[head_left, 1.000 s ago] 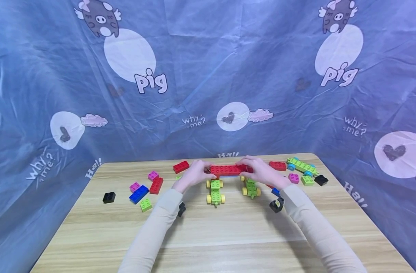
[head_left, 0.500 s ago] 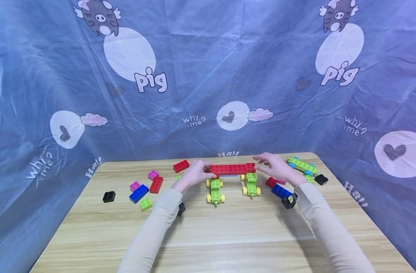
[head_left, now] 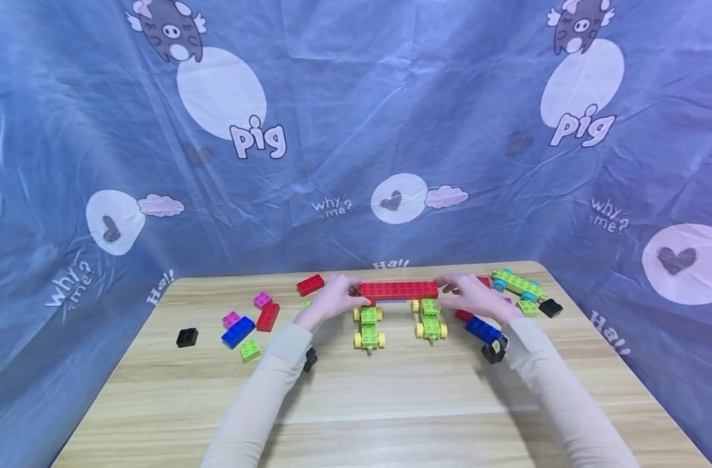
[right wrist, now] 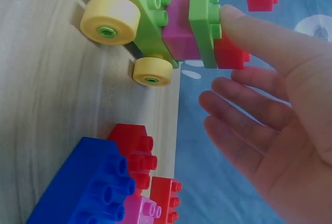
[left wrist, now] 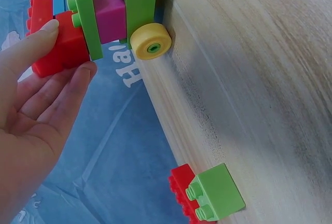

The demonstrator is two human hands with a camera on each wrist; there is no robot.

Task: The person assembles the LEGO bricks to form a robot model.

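A long red row of toy building bricks (head_left: 398,290) bridges two lime-green wheeled bases with yellow wheels, the left base (head_left: 369,329) and the right base (head_left: 431,320). My left hand (head_left: 334,300) pinches the red brick (left wrist: 69,47) at the left end, thumb on one face and fingers on the other. At the right end, my right hand (head_left: 473,294) has its thumb on the red brick (right wrist: 228,53) and its index fingertip at the brick's edge; the other fingers curve loosely. A purple brick (right wrist: 180,29) sits between green pieces under that end.
On the left lie a blue brick (head_left: 238,333), a red brick (head_left: 267,317), a green brick (head_left: 249,351) and a black brick (head_left: 187,337). Near my right wrist is another blue brick (head_left: 481,329). A green base with blue wheels (head_left: 516,284) stands back right, near a black brick (head_left: 550,307).
My right hand came off the right end of the red row, moved right, then returned to that end. The red end brick now lines up with the row. My left hand stays in place.
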